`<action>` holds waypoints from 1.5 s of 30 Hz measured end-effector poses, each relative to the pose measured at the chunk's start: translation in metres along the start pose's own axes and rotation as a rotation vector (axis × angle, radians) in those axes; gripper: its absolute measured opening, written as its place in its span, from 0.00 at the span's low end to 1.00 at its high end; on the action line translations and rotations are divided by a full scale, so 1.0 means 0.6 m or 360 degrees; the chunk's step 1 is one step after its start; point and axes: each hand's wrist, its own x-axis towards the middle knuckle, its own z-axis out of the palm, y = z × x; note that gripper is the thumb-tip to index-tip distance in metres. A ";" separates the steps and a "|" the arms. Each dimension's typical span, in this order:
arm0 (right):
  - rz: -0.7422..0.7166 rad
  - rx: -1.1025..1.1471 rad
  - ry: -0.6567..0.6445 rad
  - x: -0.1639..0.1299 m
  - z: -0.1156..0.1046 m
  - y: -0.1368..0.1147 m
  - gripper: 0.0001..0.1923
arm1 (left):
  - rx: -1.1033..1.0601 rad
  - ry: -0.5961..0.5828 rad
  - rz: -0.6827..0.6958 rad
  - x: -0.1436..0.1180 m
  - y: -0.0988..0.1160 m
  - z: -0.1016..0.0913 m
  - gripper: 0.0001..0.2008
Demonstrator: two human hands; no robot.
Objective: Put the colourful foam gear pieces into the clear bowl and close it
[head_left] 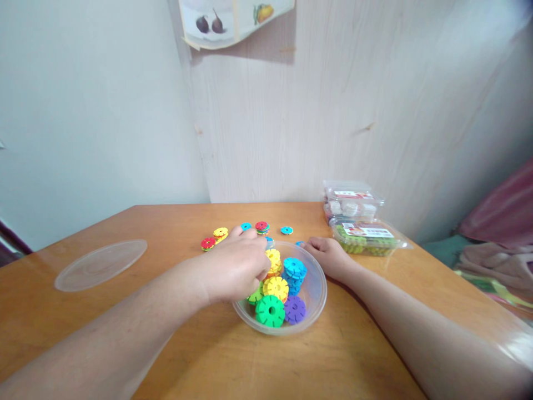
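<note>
Reaching into the bowl [313, 300] at lower centre, your left hand [233, 269] curled its fingers over the discs [275, 289] heaped inside, grip hidden, while your right hand [328, 256] lay flat against the rim, seemingly to steady it.

The bowl [318, 289] stands on the table [208, 355] with discs [275, 289] in it; more discs [220, 233] lie behind, the lid [101, 264] far left, two boxes [366, 236] right.
</note>
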 end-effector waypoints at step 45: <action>0.0024 -0.0046 -0.0041 0.002 0.001 0.008 0.23 | -0.0822 0.0014 -0.0547 -0.066 -0.143 0.050 0.08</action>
